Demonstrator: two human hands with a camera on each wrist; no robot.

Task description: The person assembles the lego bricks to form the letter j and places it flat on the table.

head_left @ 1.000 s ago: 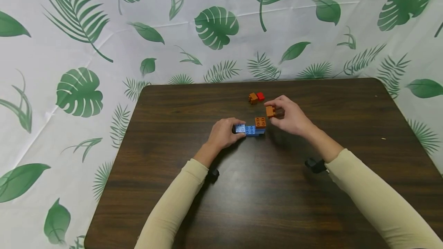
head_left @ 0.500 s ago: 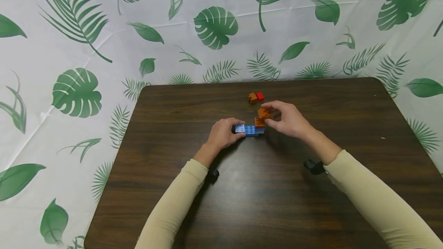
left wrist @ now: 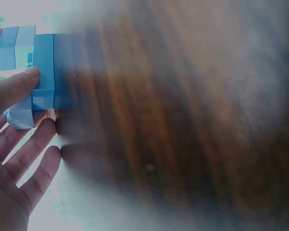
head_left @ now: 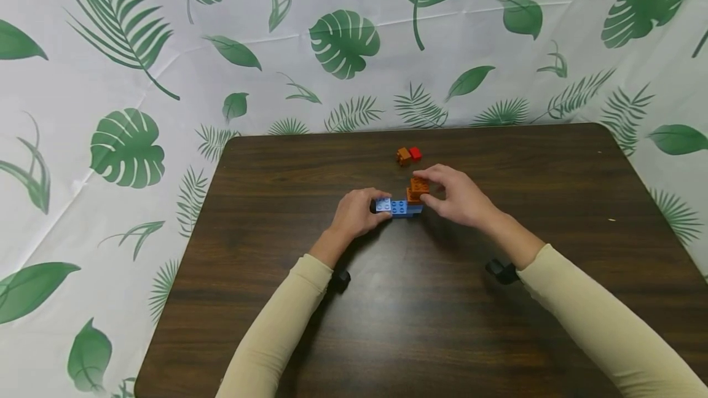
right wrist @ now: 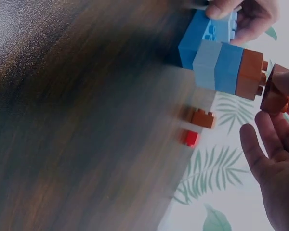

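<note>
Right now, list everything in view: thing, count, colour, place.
blue stack: one, light and darker blue bricks joined, mid-table, an orange brick fixed on its right end
held brick: one, orange, pinched above that orange brick, not yet seated
loose orange brick: one, far side of table
red brick: one, beside the loose orange brick
table: one, dark brown wood grain
backdrop: one, white with green leaves, behind and around the table
left hand: grips the blue stack's left end
right hand: pinches the held brick
sleeves: two, beige
</note>
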